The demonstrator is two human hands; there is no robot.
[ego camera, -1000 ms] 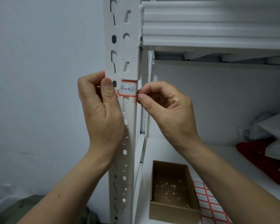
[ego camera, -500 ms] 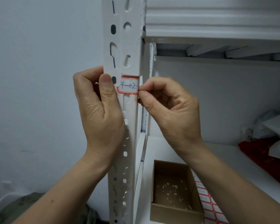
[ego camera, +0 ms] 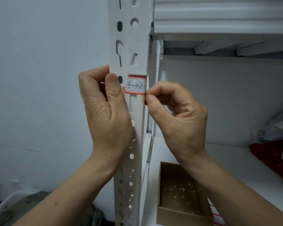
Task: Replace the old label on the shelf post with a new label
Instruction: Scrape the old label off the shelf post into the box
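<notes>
Fingers [ego camera: 155, 90] of the right hand [ego camera: 183, 121] are pinched together, thumb against forefinger, on the lower right corner of the label [ego camera: 136, 86], which is stuck to the front of the shelf post [ego camera: 134, 46] and marked "9-02" inside a red border. The post is gripped by the left hand [ego camera: 104, 111], its fingers curled round the left side and its thumb laid flat on the front, touching the label's left edge. On the shelf [ego camera: 235, 160] below, an open cardboard box [ego camera: 183, 216] is seen, with a sheet of red-bordered labels [ego camera: 214, 212] just beside it.
</notes>
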